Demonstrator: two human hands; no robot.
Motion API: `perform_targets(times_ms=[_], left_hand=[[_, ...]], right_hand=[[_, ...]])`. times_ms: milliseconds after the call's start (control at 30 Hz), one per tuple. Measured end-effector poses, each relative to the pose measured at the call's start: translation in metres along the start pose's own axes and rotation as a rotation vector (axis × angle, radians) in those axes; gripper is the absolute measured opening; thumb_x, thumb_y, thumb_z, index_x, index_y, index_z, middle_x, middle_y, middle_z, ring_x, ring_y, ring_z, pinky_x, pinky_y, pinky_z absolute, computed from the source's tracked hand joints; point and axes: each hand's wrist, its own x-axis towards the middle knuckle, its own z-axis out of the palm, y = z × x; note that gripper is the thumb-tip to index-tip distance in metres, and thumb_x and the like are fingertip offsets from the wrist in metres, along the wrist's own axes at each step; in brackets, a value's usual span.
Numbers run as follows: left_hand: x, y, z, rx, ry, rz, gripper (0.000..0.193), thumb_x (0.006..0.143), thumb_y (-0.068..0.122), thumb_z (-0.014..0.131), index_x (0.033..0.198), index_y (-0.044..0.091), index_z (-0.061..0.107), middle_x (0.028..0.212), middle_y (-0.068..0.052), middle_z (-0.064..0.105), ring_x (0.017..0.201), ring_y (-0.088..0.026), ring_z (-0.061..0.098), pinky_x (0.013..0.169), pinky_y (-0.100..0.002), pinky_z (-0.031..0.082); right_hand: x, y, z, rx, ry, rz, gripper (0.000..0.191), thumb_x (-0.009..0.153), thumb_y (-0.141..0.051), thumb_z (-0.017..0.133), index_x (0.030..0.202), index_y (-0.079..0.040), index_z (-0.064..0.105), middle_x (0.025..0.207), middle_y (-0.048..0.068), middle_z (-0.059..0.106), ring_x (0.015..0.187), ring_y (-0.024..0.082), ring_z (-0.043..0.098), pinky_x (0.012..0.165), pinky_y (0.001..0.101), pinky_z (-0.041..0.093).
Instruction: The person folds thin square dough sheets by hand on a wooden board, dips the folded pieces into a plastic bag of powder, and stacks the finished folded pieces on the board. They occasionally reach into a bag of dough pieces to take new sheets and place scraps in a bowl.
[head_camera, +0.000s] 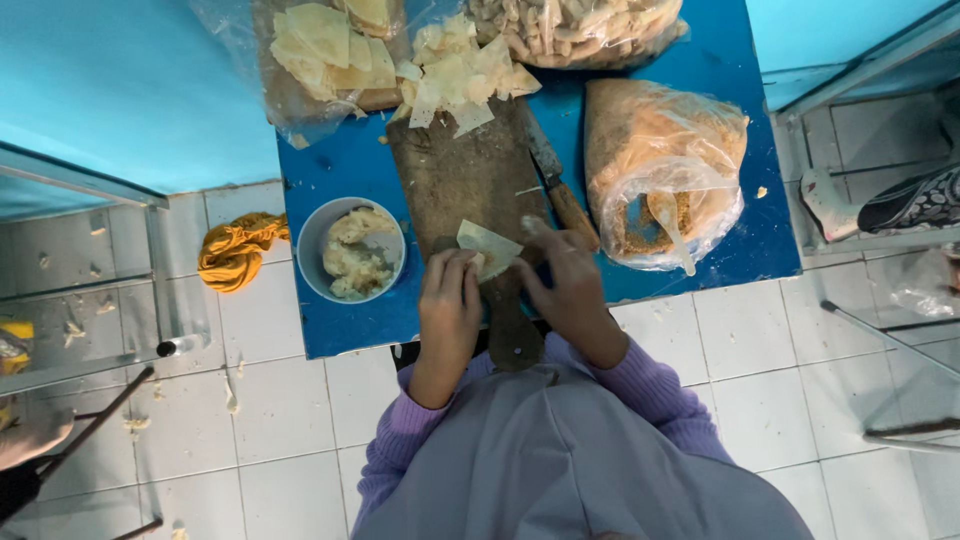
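Thin pale wrapper square (487, 246), pinched between both sets of fingers just above the near end of the dark wooden board (470, 180), low over the blue table (330, 180). Left hand (450, 300) curled around its near corner, fingertips grasping the sheet; right hand (570, 285) closed on the opposite edge, probably to keep the sheet flat and taut for folding. Just left, within easy reach, a white bowl (312, 240) of lumpy pale filling. Along the board's right edge, a wooden-handled knife (555, 185), handle nearly touching the right hand. Further up, a loose heap of cut wrappers (460, 70) and open plastic bags. To the right, a bag of crumbs (660, 160) with a spoon. On the tiled floor, a yellow cloth (235, 250).
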Motion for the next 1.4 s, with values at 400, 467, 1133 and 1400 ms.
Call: perform_targets(times_ms=[400,467,1133,1400], left_hand=[[0.004,-0.003,-0.002,0.006,-0.056,0.052,0.019,0.092,-0.006,0.067,0.111,-0.004,0.069,0.11,-0.018,0.063,0.101,-0.036,0.064,0.085,-0.043,0.053],[0.004,-0.006,-0.005,0.005,-0.057,0.058,0.018,0.092,-0.005,0.068,0.111,-0.003,0.068,0.11,-0.017,0.062,0.102,-0.036,0.064,0.086,-0.043,0.053],[0.013,-0.01,-0.036,-0.081,-0.168,0.115,0.025,0.086,-0.002,0.07,0.11,-0.006,0.065,0.115,-0.02,0.061,0.103,-0.04,0.059,0.087,-0.045,0.05],[0.015,-0.01,-0.033,-0.063,-0.159,0.124,0.021,0.088,-0.005,0.066,0.109,-0.005,0.065,0.112,-0.019,0.061,0.104,-0.039,0.06,0.087,-0.045,0.05]], right_hand=[[0.004,-0.002,0.027,0.297,0.003,0.191,0.058,0.092,0.009,0.07,0.144,-0.002,0.046,0.107,0.012,0.065,0.093,0.021,0.072,0.076,0.0329,0.059],[0.002,-0.005,0.032,0.336,-0.012,0.177,0.06,0.088,0.009,0.072,0.141,-0.003,0.047,0.112,0.015,0.062,0.093,0.022,0.072,0.074,0.0334,0.059],[0.029,0.006,0.009,0.147,-0.445,-0.402,0.051,0.089,0.004,0.069,0.137,-0.002,0.053,0.116,0.017,0.07,0.103,0.037,0.069,0.086,0.0441,0.056],[0.038,0.01,0.015,0.32,-0.359,-0.282,0.04,0.093,-0.003,0.075,0.128,-0.004,0.055,0.113,0.016,0.072,0.105,0.035,0.073,0.087,0.0407,0.059]])
